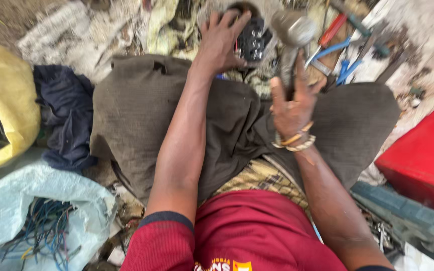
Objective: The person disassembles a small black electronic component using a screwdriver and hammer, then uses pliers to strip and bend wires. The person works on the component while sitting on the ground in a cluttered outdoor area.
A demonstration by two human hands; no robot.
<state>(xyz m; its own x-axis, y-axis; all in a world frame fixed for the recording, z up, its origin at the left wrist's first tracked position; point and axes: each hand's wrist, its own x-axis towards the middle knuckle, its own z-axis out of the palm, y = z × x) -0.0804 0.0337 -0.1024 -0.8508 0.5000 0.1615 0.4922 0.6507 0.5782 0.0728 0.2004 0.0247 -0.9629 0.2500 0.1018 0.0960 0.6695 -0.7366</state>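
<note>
Left hand [222,40] spread, fingers pressed down on a black electrical component [251,39] at twelve o'clock, just past the knees on the littered ground. Right hand [292,103] wrapped round the handle of a hammer [292,30], long axis running six to twelve, steel head raised at one o'clock beside the component. Left arm extended straight; right forearm bent, wrist cocked, loose pliers [340,55] at two o'clock.

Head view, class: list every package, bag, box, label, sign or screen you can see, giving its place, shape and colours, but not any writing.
Yellow sack: far left, bulging, dark parts inside.
Pale plastic bag: lower left, crumpled, with blue and dark wires inside.
Red box: right edge, flat-sided, plain.
Shirt print: bottom centre, yellow on red.
No signs or screens.
</note>
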